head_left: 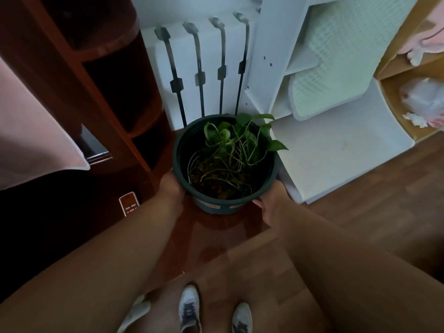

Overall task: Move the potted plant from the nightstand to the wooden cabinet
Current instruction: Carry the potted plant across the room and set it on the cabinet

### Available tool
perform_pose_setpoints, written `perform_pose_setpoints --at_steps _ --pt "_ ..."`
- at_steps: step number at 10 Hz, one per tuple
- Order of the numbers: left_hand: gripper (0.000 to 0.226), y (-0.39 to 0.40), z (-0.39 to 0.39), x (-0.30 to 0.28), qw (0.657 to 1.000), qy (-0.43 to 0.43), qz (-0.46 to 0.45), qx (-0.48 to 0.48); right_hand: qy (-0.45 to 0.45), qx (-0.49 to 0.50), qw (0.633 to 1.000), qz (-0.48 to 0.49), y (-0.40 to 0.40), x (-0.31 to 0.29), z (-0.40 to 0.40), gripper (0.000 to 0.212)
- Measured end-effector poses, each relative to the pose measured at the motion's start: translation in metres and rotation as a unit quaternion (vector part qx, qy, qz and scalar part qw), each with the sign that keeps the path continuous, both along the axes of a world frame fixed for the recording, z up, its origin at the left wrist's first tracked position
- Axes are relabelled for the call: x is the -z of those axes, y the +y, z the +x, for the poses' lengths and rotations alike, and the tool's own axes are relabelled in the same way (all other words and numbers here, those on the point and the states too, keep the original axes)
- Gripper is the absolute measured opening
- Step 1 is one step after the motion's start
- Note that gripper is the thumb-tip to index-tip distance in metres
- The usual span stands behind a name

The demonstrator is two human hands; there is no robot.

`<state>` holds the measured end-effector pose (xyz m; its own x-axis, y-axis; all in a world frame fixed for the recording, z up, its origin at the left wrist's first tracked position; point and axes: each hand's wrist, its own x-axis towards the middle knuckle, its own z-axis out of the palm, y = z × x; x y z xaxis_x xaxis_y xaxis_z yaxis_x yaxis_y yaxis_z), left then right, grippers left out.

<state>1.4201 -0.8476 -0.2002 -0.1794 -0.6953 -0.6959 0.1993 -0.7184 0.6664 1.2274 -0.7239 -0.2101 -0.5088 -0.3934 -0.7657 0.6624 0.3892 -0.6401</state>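
A dark green pot point(222, 203) holds a trailing plant with green leaves point(237, 140) and brown soil. It stands on the glossy dark red-brown nightstand top point(209, 239). My left hand point(171, 186) grips the pot's left side and my right hand point(271, 205) grips its right side under the rim. Most of each hand's fingers are hidden behind the pot.
A remote control point(129, 203) lies on the nightstand left of the pot. Dark wooden rounded shelves point(115, 92) rise at the left. A white radiator point(204, 68) is behind, a white shelf unit point(336, 145) with folded mats to the right, a light wooden cabinet point(398, 63) beyond. My shoes point(189, 308) stand on wood floor.
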Motion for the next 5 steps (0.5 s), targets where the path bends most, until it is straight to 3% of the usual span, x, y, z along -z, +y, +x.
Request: perform_pose_setpoints --at_steps 2,4,5 --pt "0.033 0.005 0.013 -0.001 0.998 -0.058 -0.012 0.039 -0.033 -0.007 0.999 -0.015 0.009 -0.005 -0.005 0.040" --pt "0.060 -0.012 0.020 -0.036 0.999 -0.008 0.032 0.006 -0.019 -0.036 0.998 -0.038 0.021 -0.040 -0.019 0.043" --pt "0.071 -0.019 0.013 -0.076 0.998 -0.048 -0.030 0.022 0.028 -0.041 0.998 -0.039 0.022 -0.076 -0.033 0.036"
